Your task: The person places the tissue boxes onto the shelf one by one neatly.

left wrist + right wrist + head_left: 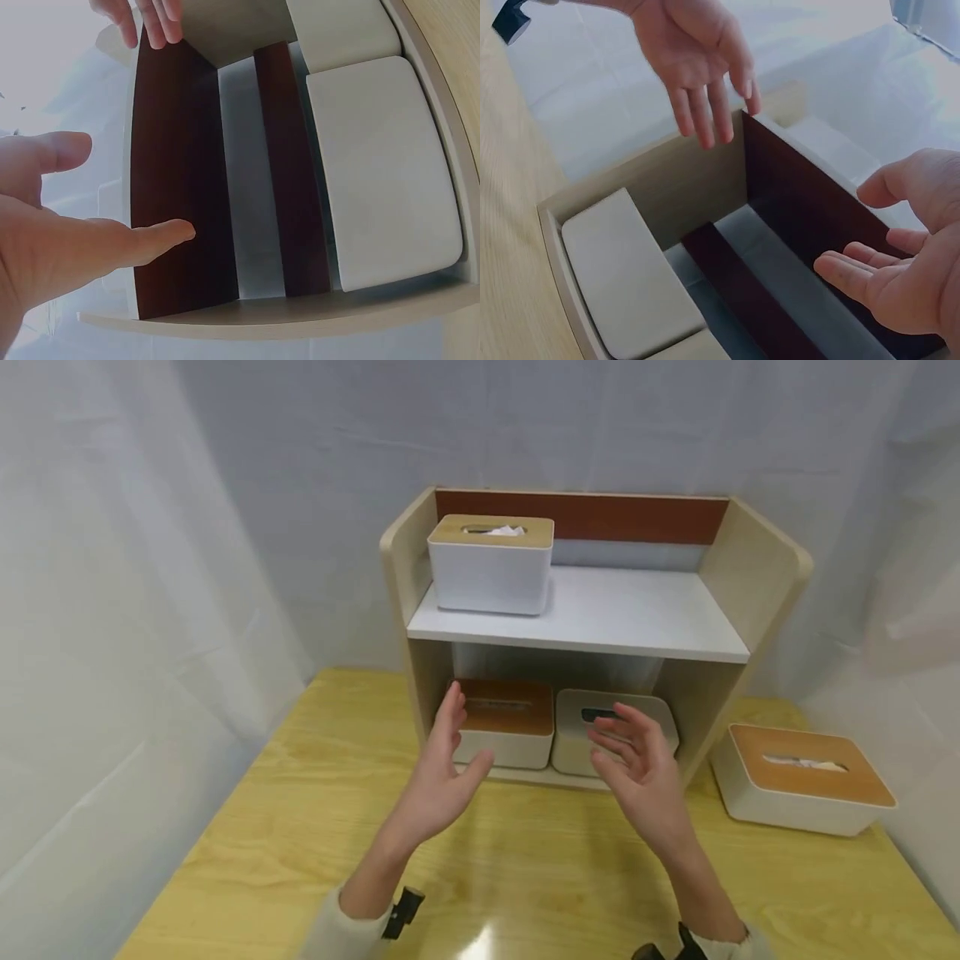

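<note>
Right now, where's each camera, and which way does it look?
Head: on the person's head, looking forward and down at the shelf and table; left hand, right hand and forearms show.
Left wrist: on that wrist, looking into the shelf's lower level; left hand near, part of the right hand at the top.
Right wrist: on that wrist, looking there too; right hand near, left hand beyond.
Shared: both wrist views show the lower left box.

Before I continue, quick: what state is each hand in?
Left hand: open, holding nothing.
Right hand: open, fingers loosely bent, holding nothing.
</note>
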`<control>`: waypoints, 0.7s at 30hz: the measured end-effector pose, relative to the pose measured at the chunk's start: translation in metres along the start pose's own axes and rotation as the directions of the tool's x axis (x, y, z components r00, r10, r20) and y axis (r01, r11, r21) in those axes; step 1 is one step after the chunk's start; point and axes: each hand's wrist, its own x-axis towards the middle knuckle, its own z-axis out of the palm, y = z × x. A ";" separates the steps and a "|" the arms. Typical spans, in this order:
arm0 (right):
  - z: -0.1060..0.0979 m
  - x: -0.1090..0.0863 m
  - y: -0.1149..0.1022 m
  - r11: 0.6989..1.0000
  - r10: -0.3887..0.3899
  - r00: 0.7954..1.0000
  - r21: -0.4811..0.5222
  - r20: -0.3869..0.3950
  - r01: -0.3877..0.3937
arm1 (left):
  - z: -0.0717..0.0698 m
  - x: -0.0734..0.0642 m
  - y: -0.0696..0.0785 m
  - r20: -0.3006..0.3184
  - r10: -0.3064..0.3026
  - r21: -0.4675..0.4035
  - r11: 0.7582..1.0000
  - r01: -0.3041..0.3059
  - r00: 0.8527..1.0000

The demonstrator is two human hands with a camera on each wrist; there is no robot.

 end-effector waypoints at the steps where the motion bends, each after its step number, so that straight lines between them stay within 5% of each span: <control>1: -0.001 0.000 0.002 1.000 0.011 1.000 0.002 -0.004 -0.011 | 0.000 0.001 -0.001 0.003 -0.003 0.005 1.000 0.003 1.000; 9: -0.014 0.000 0.010 1.000 0.012 0.999 0.023 -0.031 -0.012 | 0.001 0.001 -0.008 0.018 -0.059 0.028 0.998 0.059 0.998; 15: -0.039 0.000 0.006 0.998 -0.068 0.997 0.009 -0.026 0.068 | 0.009 0.000 -0.012 0.049 -0.062 0.052 0.997 0.060 0.997; 21: -0.064 0.002 -0.001 0.996 -0.055 0.998 -0.065 -0.023 0.053 | 0.014 0.003 -0.017 0.052 -0.049 0.078 0.996 0.045 0.997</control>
